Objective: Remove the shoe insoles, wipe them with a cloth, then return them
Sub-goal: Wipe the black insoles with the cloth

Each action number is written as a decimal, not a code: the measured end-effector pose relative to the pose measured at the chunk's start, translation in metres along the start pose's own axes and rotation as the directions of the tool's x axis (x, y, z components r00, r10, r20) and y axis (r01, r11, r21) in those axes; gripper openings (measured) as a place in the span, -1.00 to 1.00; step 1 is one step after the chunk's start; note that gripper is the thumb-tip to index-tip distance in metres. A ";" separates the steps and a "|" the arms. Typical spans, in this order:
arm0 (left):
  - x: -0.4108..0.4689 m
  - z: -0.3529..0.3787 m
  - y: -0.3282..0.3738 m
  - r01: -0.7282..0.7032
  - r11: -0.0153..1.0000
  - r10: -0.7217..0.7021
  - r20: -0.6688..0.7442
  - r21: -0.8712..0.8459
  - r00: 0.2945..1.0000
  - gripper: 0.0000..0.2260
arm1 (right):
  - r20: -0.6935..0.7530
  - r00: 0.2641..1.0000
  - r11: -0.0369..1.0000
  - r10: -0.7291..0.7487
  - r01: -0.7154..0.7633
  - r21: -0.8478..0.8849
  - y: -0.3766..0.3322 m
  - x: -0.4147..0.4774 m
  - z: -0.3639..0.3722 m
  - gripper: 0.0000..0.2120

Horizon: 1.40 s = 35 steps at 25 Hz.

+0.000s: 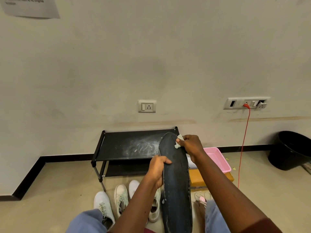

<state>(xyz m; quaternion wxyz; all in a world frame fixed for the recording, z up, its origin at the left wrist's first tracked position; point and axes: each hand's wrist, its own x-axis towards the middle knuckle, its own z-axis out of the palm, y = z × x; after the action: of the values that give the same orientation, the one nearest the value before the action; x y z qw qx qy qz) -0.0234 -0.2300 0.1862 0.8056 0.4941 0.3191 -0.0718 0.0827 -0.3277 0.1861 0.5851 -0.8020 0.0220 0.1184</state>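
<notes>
A long dark insole (175, 179) is held up lengthwise in front of me, toe end pointing away. My left hand (157, 170) grips its left edge near the middle, thumb across the top face. My right hand (190, 145) pinches a small white cloth (178, 142) and presses it onto the insole near the toe end. Several white sneakers (120, 198) stand on the floor below, partly hidden by my arms.
A low black shoe rack (124, 145) with a dusty white smear stands against the wall. To its right are a pink tray (218, 158) on an orange box (196, 179), a red cable (243, 148) and a black bin (291, 148).
</notes>
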 end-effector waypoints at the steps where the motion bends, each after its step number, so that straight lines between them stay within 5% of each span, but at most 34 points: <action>1: 0.001 0.001 -0.002 -0.009 1.000 0.009 -0.011 -0.008 1.000 -0.88 | 0.007 1.000 1.000 0.016 -0.016 -0.005 0.005 -0.001 -0.003 -0.94; 11: 0.011 0.009 -0.007 -0.068 0.994 0.062 -0.071 -0.090 0.996 -0.87 | 0.215 0.951 0.974 0.222 -0.207 -0.091 0.025 -0.032 -0.030 -0.79; 17: 0.019 0.004 -0.002 -0.125 0.984 0.110 -0.121 -0.129 0.987 -0.84 | 0.305 0.896 0.942 0.322 -0.271 -0.199 0.016 -0.060 -0.039 -0.97; 27: 0.006 -0.002 0.005 -0.073 0.990 0.068 -0.043 -0.120 0.997 -0.85 | 0.087 0.982 0.986 0.165 -0.168 0.021 0.005 -0.023 -0.011 -0.71; 35: 0.003 -0.002 -0.005 -0.086 0.994 0.083 -0.044 -0.071 0.996 -0.85 | -0.002 0.999 0.995 0.047 -0.047 0.093 -0.010 -0.012 -0.005 -0.84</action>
<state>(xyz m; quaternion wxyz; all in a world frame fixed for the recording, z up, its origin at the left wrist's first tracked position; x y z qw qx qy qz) -0.0240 -0.2304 0.1801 0.8185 0.4790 0.3169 -0.0158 0.0731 -0.3302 0.1992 0.6190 -0.7733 0.0476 0.1291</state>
